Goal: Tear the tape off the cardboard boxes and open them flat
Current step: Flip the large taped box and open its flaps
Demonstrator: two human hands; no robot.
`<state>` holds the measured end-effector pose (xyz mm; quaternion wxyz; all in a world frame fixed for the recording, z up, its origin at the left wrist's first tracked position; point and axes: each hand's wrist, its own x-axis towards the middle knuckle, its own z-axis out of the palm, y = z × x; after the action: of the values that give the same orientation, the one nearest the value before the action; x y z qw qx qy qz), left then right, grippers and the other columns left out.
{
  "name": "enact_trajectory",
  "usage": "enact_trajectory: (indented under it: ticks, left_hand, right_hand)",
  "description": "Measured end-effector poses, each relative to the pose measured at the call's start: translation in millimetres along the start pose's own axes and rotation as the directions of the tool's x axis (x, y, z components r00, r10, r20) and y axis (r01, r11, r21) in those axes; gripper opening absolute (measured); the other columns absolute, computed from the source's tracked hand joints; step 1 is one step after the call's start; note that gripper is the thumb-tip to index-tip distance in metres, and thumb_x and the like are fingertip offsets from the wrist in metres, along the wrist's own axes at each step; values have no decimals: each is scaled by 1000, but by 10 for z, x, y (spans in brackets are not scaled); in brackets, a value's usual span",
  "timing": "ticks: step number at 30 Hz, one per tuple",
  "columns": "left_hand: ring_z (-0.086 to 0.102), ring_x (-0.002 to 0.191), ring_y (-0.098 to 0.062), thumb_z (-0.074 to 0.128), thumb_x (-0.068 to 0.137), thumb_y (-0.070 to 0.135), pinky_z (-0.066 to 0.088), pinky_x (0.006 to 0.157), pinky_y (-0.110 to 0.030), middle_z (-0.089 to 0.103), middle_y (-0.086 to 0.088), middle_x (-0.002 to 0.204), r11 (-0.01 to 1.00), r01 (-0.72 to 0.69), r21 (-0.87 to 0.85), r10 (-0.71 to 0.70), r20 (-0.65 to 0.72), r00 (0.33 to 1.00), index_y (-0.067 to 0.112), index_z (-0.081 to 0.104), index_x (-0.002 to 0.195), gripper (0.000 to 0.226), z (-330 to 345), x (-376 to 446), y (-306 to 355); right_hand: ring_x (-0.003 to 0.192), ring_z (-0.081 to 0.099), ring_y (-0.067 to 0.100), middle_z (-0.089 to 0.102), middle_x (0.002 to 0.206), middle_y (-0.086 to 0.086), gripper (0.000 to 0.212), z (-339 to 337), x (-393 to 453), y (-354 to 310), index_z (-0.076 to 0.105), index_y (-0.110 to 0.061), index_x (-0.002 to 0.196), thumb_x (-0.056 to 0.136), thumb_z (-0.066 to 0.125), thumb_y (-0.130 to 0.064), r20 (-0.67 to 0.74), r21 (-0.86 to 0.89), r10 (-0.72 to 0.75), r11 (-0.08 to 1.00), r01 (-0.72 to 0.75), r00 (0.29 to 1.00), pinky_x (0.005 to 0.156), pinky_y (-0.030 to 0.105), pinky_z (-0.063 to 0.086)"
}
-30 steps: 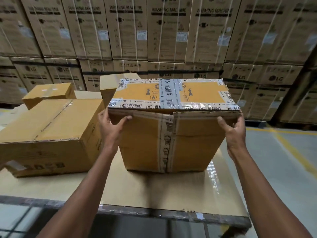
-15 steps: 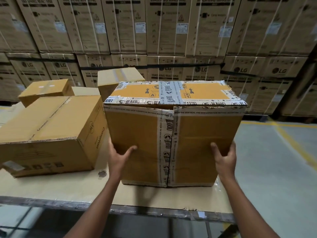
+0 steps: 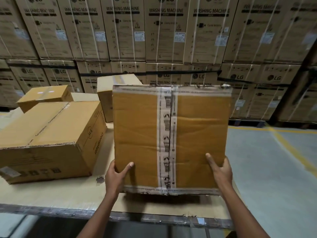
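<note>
A brown cardboard box [image 3: 137, 131] is held up in front of me, its near face toward the camera. A strip of printed white tape [image 3: 167, 134] runs down the middle seam of that face, and more tape borders its top and bottom edges. My left hand [image 3: 116, 177] grips the box's lower left corner, thumb on the face. My right hand [image 3: 220, 170] grips the lower right corner the same way. The box's bottom edge hangs just above the cardboard-covered table [image 3: 51, 194]. Its top face is hidden.
A large closed Crompton box [image 3: 51, 134] sits on the table to the left, with a smaller box [image 3: 44, 96] behind it and another box [image 3: 106, 97] behind the held one. Stacked LG washing machine cartons [image 3: 164, 35] form a wall behind. Grey floor with yellow lines [image 3: 274, 169] lies right.
Both hands slid from the box's top corners down to its bottom corners. The box has been tipped and lifted, so its top face no longer shows and the taped side faces me.
</note>
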<state>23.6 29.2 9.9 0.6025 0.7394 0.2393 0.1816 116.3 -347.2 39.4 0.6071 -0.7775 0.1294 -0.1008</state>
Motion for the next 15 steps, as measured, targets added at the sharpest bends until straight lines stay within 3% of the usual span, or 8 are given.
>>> enact_trajectory:
  ticks: [3,7,9,12,15]
  left_hand:
    - [66,109,-19,75,63,84,59,91,-49,69,8,120,996,-50,76,48,22,999,38,55,130,83,-27,11,109]
    - [69,106,-28,76,64,80,62,84,-55,68,-2,121,990,-34,135,19,107,994,27,54,138,94,-105,156,192]
    - [68,107,-30,83,75,62,62,81,-46,69,-4,119,985,-26,169,-2,166,986,17,56,136,80,-101,199,314]
    - [63,101,-21,77,94,23,48,72,-25,64,3,107,981,-1,195,-41,208,977,14,56,128,41,-73,205,463]
    - [66,93,-15,77,94,19,50,71,-26,70,1,109,985,79,154,-123,298,947,11,60,125,36,-155,286,472]
  right_hand:
    - [114,64,31,69,122,-1,93,-41,140,-53,52,-37,136,64,64,-94,-50,-131,-60,990,53,997,95,54,56]
    - [114,60,39,66,125,10,87,-22,289,-143,45,-37,140,70,55,-88,-20,-347,-23,938,14,1000,98,53,51]
    - [118,60,39,65,132,9,87,-35,298,-130,45,-36,144,73,57,-84,44,-358,10,934,6,999,99,53,51]
    - [123,59,38,61,141,8,69,-65,344,-138,47,-27,148,90,69,-56,133,-361,22,932,28,991,102,51,51]
    - [124,59,34,59,141,5,65,-146,410,-216,44,-21,153,96,71,-38,255,-363,87,932,12,963,103,43,49]
